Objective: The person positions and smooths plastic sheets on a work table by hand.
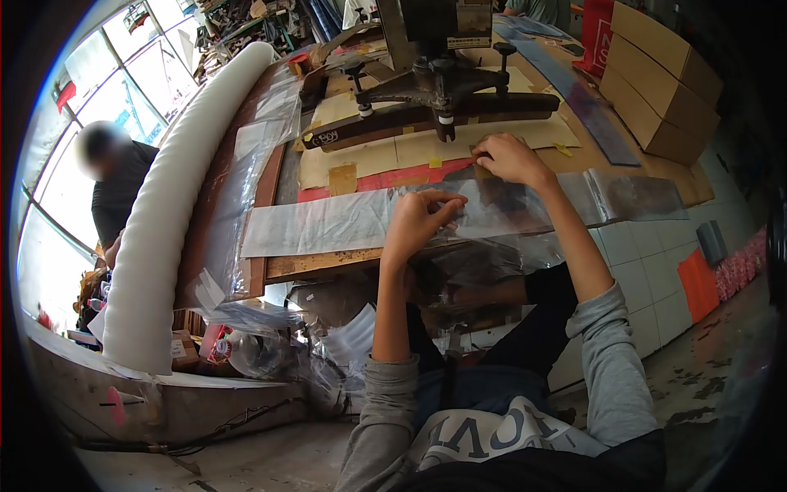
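Clear plastic film (316, 223) lies in a long strip along the near edge of the workbench. My left hand (416, 220) is closed over the strip, thumb and forefinger pinched together at the film. Farther out and to the right, my right hand (512, 158) has its fingers bent down and closed at the film's far edge. Its fingertips are partly hidden. Beyond my hands stands a dark metal press with a long bar (426, 120). Under the bar lie tan boards (361, 164) and a red strip (385, 182) with tape pieces on it.
A thick white foam roll (176, 189) runs along the left side. Cardboard boxes (656, 90) and a red bag (597, 41) stand at the back right. Loose plastic hangs below the bench edge. Another person (123, 180) is at the far left.
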Demonstrator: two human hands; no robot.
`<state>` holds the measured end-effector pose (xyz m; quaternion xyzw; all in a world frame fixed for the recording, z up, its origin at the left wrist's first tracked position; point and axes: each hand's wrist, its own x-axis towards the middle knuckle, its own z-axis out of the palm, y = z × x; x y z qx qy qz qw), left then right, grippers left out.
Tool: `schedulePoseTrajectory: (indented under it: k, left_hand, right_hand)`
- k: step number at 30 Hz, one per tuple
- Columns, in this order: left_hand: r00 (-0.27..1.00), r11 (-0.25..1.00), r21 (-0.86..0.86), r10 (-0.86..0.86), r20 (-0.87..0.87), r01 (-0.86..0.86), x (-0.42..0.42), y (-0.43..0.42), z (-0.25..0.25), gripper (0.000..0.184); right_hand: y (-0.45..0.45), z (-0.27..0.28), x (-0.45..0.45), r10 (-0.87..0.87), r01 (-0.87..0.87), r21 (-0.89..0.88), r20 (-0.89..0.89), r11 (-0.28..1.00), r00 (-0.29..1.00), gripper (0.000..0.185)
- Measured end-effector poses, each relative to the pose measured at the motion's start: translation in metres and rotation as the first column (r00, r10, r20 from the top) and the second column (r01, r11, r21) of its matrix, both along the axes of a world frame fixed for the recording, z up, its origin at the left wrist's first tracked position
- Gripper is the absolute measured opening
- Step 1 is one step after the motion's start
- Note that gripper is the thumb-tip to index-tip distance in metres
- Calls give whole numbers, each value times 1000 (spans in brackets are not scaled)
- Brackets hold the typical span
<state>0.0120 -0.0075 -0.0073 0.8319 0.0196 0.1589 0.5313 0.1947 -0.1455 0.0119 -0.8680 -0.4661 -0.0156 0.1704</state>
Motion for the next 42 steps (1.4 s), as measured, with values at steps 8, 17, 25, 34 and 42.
schedulePoseTrajectory:
  k: [8,17,25,34,42]
  left_hand:
    - [996,997,-49,56,67,-53,7,2,-4,25]
    - [956,980,3,195,220,-201,9,1,-9,23]
    - [938,955,118,235,253,-271,10,3,-12,22]
    - [922,936,116,298,248,-333,14,3,-16,25]
    - [945,956,82,260,197,-280,8,1,-9,23]
  right_hand:
    - [0,7,-23,-15,2,-148,-81,989,997,46]
    - [13,-9,-20,-69,57,-190,-60,980,996,51]
    - [14,-9,-20,-78,64,-192,-66,979,995,50]
    - [22,-10,-15,-76,61,-175,-80,983,994,49]
    - [18,-4,-20,-85,62,-229,-91,971,992,49]
